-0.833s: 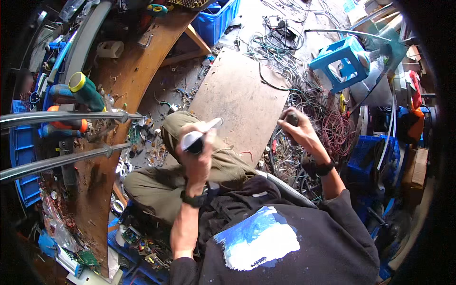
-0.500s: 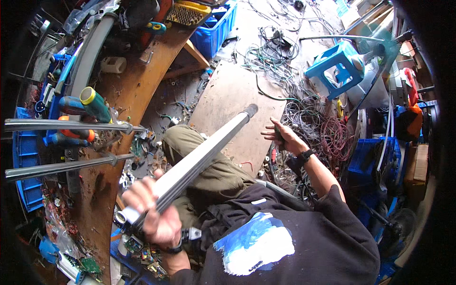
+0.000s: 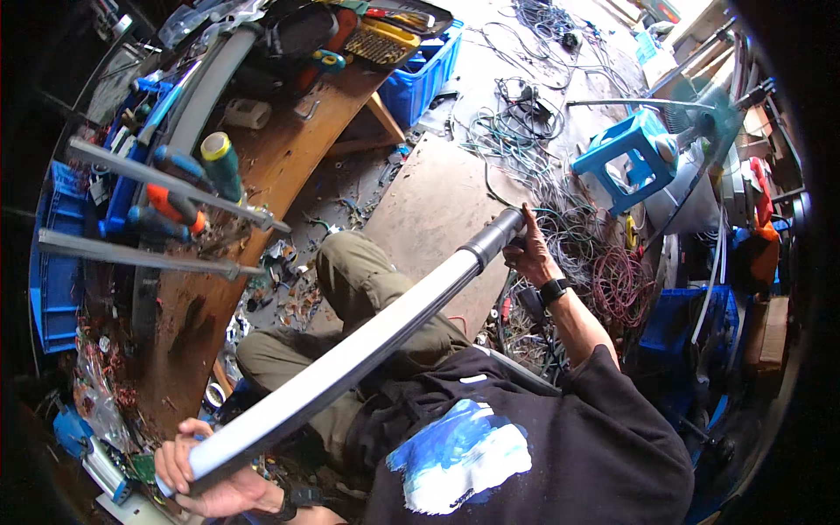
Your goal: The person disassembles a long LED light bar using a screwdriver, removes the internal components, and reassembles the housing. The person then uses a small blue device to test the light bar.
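A long light tube [image 3: 341, 359] with a white face and a dark side lies slantwise across my lap and body. My left hand [image 3: 210, 479] wraps round its near left end, fingers over the white face and thumb below. At the far right end is a black cap [image 3: 494, 236], which my right hand [image 3: 530, 252] holds, with the fingers partly hidden behind it. My legs in olive trousers [image 3: 367, 289] are folded beneath the tube.
On my left a wooden bench [image 3: 289, 144] carries screwdrivers [image 3: 223, 166], with two metal rods [image 3: 157, 254] jutting over it. Ahead lies a board [image 3: 429, 197] on the floor beside tangled cables [image 3: 569, 219]. A blue stool [image 3: 630, 162] and blue bin [image 3: 424, 79] stand farther off.
My right hand was apart from the tube with its fingers spread; now it holds the black cap. My left hand has moved down and left with the tube. The view has shifted slightly.
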A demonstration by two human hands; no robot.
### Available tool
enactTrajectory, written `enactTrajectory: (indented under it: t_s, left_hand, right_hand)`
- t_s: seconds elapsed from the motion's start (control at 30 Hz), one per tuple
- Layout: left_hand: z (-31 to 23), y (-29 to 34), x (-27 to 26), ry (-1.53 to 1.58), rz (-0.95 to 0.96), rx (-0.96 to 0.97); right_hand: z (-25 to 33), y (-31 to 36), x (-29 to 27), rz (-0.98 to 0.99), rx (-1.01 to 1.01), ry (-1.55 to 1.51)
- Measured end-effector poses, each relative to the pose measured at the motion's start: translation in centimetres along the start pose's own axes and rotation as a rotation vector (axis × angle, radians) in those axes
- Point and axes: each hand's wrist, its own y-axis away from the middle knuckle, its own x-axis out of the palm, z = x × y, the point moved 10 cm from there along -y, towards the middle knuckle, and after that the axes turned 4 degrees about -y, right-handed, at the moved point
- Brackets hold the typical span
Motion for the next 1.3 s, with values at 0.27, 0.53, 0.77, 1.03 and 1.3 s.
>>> enactTrajectory:
  t_s: [0.27,0.53,0.77,1.03,1.3]
  left_hand:
    - [-2.3,3.8,-7.9,-0.176,-0.163,0.023]
    - [3.4,7.5,-12.2,0.087,-0.348,-0.031]
    - [-0.1,7.2,-12.7,0.198,-0.338,0.089]
    - [-6.7,8.3,-12.0,-0.099,-0.359,0.31]
    - [-9.0,8.5,-8.4,-0.308,-0.189,0.402]
  right_hand:
    - [-1.9,5.3,12.1,0.17,-0.103,0.359]
    - [-9.4,14.3,28.2,0.532,-0.157,1.064]
    - [-18.3,14.8,33.0,0.519,0.008,1.175]
    - [-25.9,13.0,32.7,0.523,0.312,1.061]
    - [-30.6,13.6,31.2,0.613,0.671,1.1]
